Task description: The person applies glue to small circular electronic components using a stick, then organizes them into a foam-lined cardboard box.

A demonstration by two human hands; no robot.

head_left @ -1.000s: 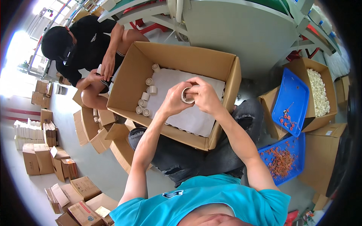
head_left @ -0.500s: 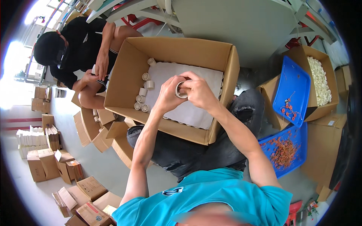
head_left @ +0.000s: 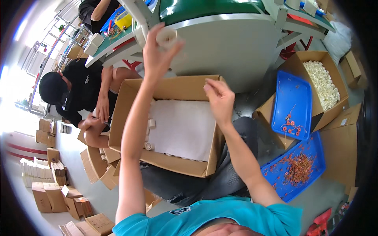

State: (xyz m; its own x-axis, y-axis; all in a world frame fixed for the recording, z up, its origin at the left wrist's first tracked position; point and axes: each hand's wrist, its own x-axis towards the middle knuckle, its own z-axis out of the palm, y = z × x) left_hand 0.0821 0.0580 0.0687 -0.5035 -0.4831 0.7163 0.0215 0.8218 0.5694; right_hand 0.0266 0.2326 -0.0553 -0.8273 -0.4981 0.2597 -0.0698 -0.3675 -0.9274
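My left hand (head_left: 155, 55) is raised beyond the far side of a cardboard box (head_left: 179, 166), its fingers around a short white hollow cylinder (head_left: 167, 38) blurred by motion. My right hand (head_left: 220, 99) hovers over the box's far right corner. Its fingers are curled, thumb against fingertips, and whether anything small sits between them I cannot make out. Inside the box a white sheet (head_left: 181, 126) lies flat. White cylinders, such as one (head_left: 151, 124) on the sheet's left border, stand along the left wall, partly hidden by my left forearm.
A grey panel (head_left: 224, 51) of a green-topped bench (head_left: 208, 10) rises beyond the box. Two blue trays (head_left: 293, 102) with small orange wired parts (head_left: 297, 169) lie right, beside a box of white pieces (head_left: 321, 84). At left sits a co-worker (head_left: 84, 82) in black, holding a white piece.
My hands have parted: the left has carried the white cylinder up and away beyond the box, while the right has let go of it. The view has shifted upward, showing the bench top.
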